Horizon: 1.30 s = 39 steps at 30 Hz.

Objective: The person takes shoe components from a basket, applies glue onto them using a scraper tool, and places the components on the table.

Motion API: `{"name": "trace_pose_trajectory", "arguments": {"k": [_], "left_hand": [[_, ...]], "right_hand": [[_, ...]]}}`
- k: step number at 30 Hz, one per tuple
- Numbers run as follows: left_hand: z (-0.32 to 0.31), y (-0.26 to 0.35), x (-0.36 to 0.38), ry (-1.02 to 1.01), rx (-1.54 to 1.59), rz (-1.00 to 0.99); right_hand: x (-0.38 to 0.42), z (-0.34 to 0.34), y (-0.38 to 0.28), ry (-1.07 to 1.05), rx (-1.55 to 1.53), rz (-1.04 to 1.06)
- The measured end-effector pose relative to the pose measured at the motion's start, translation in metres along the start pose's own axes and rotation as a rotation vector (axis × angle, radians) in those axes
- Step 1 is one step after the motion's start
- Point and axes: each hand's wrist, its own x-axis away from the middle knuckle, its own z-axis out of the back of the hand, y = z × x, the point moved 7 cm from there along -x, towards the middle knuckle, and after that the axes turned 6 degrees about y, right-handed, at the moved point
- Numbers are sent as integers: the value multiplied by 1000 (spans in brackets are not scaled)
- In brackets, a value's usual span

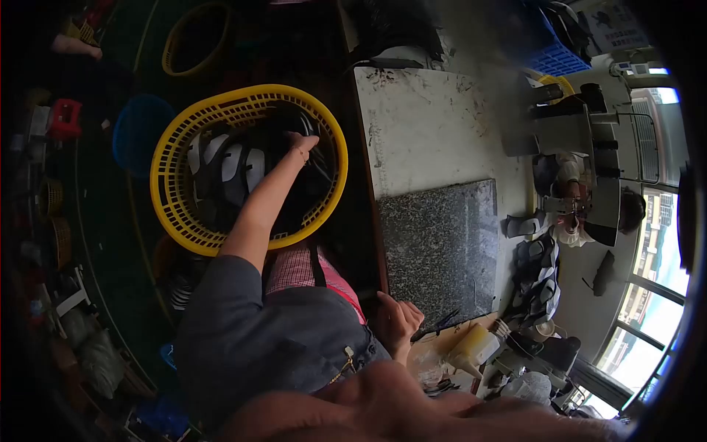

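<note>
My left hand [302, 144] reaches down into a round yellow basket [171, 199] on the floor, its arm stretched out from a grey sleeve. The fingers dip among black and white shoe pieces [228, 166] piled in the basket, and the pile hides whether they grip one. My right hand [399, 318] rests at the near edge of the work table [427, 125], fingers curled, with nothing visible in it. It lies beside a dark speckled stone slab [442, 243] on the table.
A yellowish plastic bottle [471, 346] and scissors [440, 324] lie near my right hand. Stacked dark shoe pieces [537, 280] sit by a machine [589, 147], where another person [582, 214] works. A blue tub [140, 129], a second yellow basket [195, 37] and clutter stand on the floor.
</note>
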Motion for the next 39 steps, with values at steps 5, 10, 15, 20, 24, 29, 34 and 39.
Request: {"name": "trace_pose_trajectory", "arguments": {"k": [5, 10, 15, 20, 24, 29, 34, 39], "left_hand": [[147, 22, 51, -414, 308, -290], [224, -7, 142, -475, 476, -395], [195, -16, 194, -555, 484, -499], [121, 1, 218, -707, 162, -831], [39, 14, 257, -1049, 122, -856], [-82, -40, 306, -1465, 215, -456], [-172, -135, 288, -1636, 33, -123], [-153, -151, 294, -1662, 203, 411]], "right_hand": [[0, -45, 22, 17, -118, -133], [-16, -112, 39, -175, -586, -599], [-124, -133, -28, -65, -506, -58], [-120, -131, -6, -298, -464, -373], [-116, -26, 30, 203, -1281, -692], [-77, 83, 47, 938, -1226, -473], [25, -45, 136, 661, -902, -831], [138, -119, 179, 454, -334, -1204]]}}
